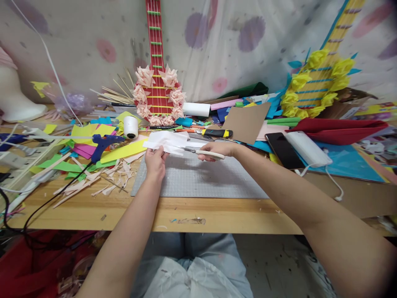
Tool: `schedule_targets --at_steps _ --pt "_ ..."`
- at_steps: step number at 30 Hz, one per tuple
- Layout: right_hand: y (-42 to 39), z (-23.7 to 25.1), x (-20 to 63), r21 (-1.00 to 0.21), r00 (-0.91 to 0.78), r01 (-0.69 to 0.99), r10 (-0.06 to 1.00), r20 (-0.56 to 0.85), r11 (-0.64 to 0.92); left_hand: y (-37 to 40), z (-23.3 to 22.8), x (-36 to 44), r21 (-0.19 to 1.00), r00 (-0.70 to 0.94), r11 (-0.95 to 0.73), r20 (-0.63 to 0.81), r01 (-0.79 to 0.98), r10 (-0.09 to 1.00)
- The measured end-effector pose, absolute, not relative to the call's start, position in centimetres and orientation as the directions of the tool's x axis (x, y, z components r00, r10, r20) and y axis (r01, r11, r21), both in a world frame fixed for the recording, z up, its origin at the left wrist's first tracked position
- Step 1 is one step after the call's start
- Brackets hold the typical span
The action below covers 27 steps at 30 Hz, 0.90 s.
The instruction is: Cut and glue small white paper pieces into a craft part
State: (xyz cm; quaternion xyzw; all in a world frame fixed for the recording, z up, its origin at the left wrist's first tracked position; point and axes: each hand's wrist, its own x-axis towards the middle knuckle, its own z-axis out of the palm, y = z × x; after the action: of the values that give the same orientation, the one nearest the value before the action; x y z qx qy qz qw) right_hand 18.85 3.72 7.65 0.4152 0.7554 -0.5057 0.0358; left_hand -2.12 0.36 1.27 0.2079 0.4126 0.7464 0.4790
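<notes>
My left hand [155,162] pinches the lower left edge of a sheet of white paper [169,140], holding it up over the grey cutting mat [186,182]. In my right hand [217,150] is a pair of scissors [209,154] with off-white handles. Its blades point left and meet the right part of the paper; whether they are apart there is too small to tell. Another white strip [196,144] shows just behind the scissors. Part of the left fingers is hidden by the paper.
A blue hot glue gun [104,145] and paper scraps [114,178] lie at the left. Behind the mat are a yellow-black utility knife [217,133], brown cardboard [246,122] and a red paper guitar [159,95]. A phone [283,150] and white power bank [308,149] lie right.
</notes>
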Motion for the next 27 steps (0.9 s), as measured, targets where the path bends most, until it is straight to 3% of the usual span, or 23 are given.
schedule_targets --at_steps 14,27 --pt "4.4 6.5 17.8 -0.743 -0.674 0.647 0.587 -0.449 0.174 0.4 0.6 -1.9 0.803 -0.437 -0.232 -0.039 -0.548 0.899" --pt "3.7 7.4 17.5 -0.718 -0.638 0.673 0.629 -0.445 0.175 0.4 0.9 -1.9 0.815 -0.462 -0.200 -0.091 -0.544 0.882"
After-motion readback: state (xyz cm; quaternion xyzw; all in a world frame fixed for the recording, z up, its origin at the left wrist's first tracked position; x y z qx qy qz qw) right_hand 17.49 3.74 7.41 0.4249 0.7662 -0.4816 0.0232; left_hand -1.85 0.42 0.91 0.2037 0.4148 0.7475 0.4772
